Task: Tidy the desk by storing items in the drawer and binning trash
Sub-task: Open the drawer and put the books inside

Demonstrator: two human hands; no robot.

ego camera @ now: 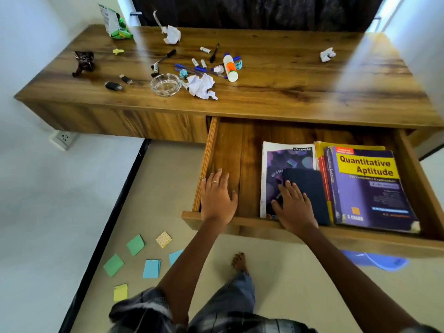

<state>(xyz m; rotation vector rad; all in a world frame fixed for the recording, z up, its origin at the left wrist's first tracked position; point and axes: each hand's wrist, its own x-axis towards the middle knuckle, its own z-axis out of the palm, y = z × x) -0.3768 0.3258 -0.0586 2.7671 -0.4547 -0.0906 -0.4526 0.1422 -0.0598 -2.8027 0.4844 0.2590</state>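
Note:
The wooden drawer point(223, 150) stands pulled out under the desk point(288, 75). Inside lie a purple classmate notebook point(288, 159), a dark blue small book point(310, 186) on top of it, and a "Quantitative Aptitude" book point(367, 186) at the right. My left hand point(217, 198) rests flat on the bare drawer floor at the left, fingers spread. My right hand point(294, 207) lies flat on the dark blue book and notebook, holding nothing. On the desk sit crumpled papers point(201, 86), pens point(197, 69), a glue bottle point(230, 67) and a glass ashtray point(165, 84).
A green snack packet point(115, 22), a dark wrapper point(83, 62), two USB sticks point(114, 85) and more paper balls point(171, 34) lie on the desk. Coloured sticky notes point(135, 245) are scattered on the floor at the left. A blue bin point(377, 259) shows under the drawer. My foot point(239, 260) is below.

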